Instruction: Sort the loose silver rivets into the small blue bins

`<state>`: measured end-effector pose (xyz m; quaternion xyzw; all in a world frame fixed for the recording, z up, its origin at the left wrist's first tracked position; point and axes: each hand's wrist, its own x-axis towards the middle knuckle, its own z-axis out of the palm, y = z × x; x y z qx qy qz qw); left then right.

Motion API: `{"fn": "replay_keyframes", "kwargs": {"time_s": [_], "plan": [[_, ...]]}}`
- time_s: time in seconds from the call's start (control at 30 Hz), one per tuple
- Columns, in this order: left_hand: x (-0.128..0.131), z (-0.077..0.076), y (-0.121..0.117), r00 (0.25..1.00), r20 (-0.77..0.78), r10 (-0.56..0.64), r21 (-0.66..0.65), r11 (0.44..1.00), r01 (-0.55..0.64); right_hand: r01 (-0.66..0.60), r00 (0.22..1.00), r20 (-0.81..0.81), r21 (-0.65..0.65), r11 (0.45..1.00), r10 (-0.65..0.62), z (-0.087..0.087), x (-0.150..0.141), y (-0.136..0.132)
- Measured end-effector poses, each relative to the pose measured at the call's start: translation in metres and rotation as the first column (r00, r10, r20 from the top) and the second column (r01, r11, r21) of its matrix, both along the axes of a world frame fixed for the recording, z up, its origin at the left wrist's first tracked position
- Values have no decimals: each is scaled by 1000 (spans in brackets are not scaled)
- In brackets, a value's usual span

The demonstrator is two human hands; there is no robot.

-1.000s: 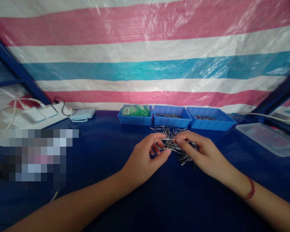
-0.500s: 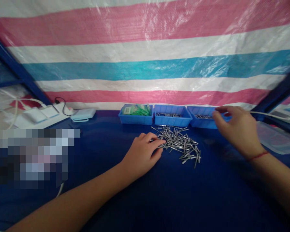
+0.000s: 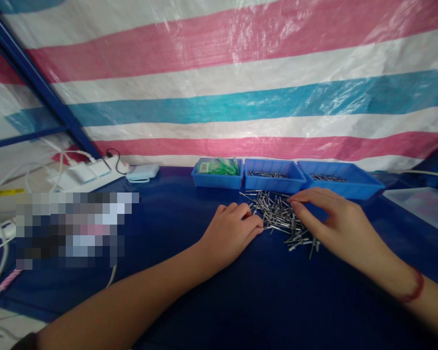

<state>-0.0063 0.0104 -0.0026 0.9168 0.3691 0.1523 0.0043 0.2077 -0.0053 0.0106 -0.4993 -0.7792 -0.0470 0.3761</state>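
A loose pile of silvery blind rivets (image 3: 277, 211) lies on the dark blue table. My left hand (image 3: 233, 231) rests at the pile's left edge, fingers curled and the thumb drawn against the index finger; what lies between them is hidden. Over the pile's right side, my right hand (image 3: 336, 221) pinches with thumb and index finger at a rivet, though the fingertips partly cover it. Behind the pile, a middle blue bin (image 3: 273, 183) and a right blue bin (image 3: 361, 187) both contain rivets. The left blue bin (image 3: 217, 181) holds green plastic packets (image 3: 222, 166).
A white power strip (image 3: 95, 177) with plugs and cables lies at the back left, beside a light blue case (image 3: 143, 172). At the right is a clear plastic lid or tray (image 3: 419, 204). A striped plastic sheet (image 3: 219, 107) hangs behind. The left area is pixelated.
My right hand has moved left and down from the right bin to the pile, its thumb and index finger coming together. My left hand stays by the pile. The view has shifted left.
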Motion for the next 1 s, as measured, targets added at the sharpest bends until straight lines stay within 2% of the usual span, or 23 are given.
{"fn": "replay_keyframes", "kwargs": {"time_s": [0.23, 0.37, 0.53, 0.67, 0.87, 1.0], "plan": [[1, 1, -3, 994, 108, 14, 7, 1000, -14, -96, 995, -39, -81, 992, 93, -1, -8, -5], [1, 2, -5, 968, 250, -36, -17, 999, 42, -141, 988, -72, -110, 984, 134, -4, -11, -8], [2, 0, -5, 894, 433, -113, -49, 988, 148, -187, 981, -79, -110, 976, 179, -6, -13, -9], [3, -2, -5, 870, 485, -86, -133, 976, 171, -210, 976, -81, -139, 968, 201, -7, -15, -9], [4, 0, -6, 828, 550, -112, -159, 959, 235, -229, 964, -189, -225, 947, 188, -9, -20, -11], [5, -2, -8, 804, 595, -18, -261, 941, 215, -285, 937, -276, -257, 923, 212, -8, -25, -12]]}}
